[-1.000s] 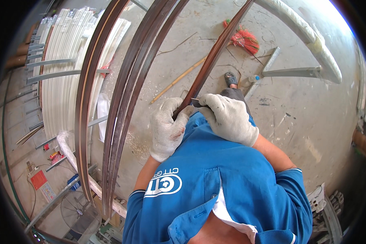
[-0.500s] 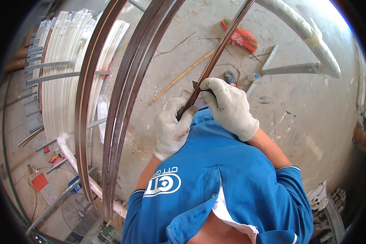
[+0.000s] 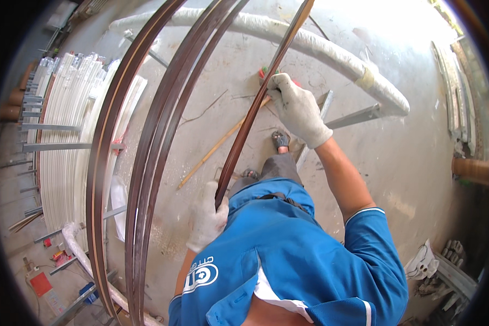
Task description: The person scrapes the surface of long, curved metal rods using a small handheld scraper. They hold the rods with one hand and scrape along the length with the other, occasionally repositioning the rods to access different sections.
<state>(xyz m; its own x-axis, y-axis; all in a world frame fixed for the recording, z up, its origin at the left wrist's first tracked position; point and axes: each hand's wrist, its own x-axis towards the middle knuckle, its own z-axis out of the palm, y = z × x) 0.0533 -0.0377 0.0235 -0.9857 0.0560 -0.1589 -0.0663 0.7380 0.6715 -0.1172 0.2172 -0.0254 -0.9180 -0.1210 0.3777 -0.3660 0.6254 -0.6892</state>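
Both hands gloved in white, set well apart along one long brown strip [image 3: 258, 103]. The right hand [image 3: 294, 106] is stretched forward and clamped round the strip high up; the left hand [image 3: 207, 220] is closed on its lower end, close against the person's blue shirt [image 3: 288, 255]. The wide spacing likely steadies a long, springy length that would otherwise whip or sag.

The strip rises from the left hand, passes under the right, and runs off the top edge, so its far end is cut off. The apparent bow may be lens curve; cannot tell if the strip is truly bent.

To the left of the left hand stand more brown strips [image 3: 146, 163], upright and grouped, probably leaned there to keep them within reach. Further left, a stack of white profiles [image 3: 65, 157] sits in a metal rack.

Beyond the right hand, a long white wrapped pipe [image 3: 331, 54] lies across the concrete floor [image 3: 418, 163]. A thin wooden stick [image 3: 212, 155] lies between the hands on the floor. A small red item by the right hand is mostly hidden behind the glove. Shoes show below the right wrist.
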